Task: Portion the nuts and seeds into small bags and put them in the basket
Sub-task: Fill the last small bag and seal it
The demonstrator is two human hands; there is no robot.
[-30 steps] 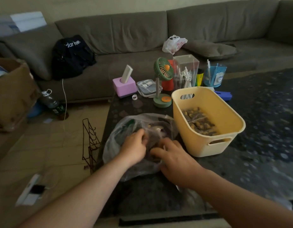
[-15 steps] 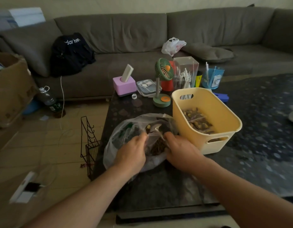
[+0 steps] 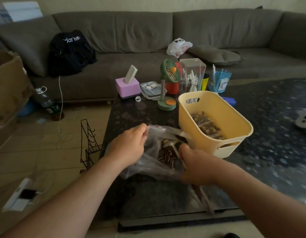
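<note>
My hands pulled the big bag (image 3: 154,152) wider; left hand (image 3: 130,146) and right hand (image 3: 193,165) grip its edges. Some small bags (image 3: 206,125) lie in the basket (image 3: 234,133); more seeds wait.

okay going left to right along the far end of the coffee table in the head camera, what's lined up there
pink tissue box → small white ring → clear flat case → green desk fan → clear pen box → blue cup
</note>
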